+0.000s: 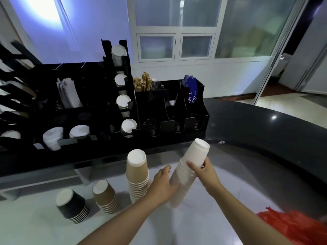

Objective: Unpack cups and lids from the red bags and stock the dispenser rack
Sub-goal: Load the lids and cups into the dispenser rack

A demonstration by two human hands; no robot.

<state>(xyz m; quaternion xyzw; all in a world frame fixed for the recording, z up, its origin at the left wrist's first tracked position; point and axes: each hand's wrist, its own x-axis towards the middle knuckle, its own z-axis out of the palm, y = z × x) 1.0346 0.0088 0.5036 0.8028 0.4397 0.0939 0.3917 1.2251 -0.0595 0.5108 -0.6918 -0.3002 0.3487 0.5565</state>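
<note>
The tall stack of white cups [187,172] is held tilted above the desk [203,227], with the left hand [163,184] wrapped low and the right hand [206,173] higher. Paper cups are light and easily squashed, so soft holds near both ends seem best.

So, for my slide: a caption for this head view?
Both hands hold a white cup stack beside three stacks on the counter.

I see open counter [230,174] right of white stack [187,174], up to red bag [297,227] at lower right. Left side crowded: tall brown stack [137,175] just beside left hand [164,184], short brown stack [106,197], black stack [73,206]. Rack [159,106] walls off back edge.
</note>
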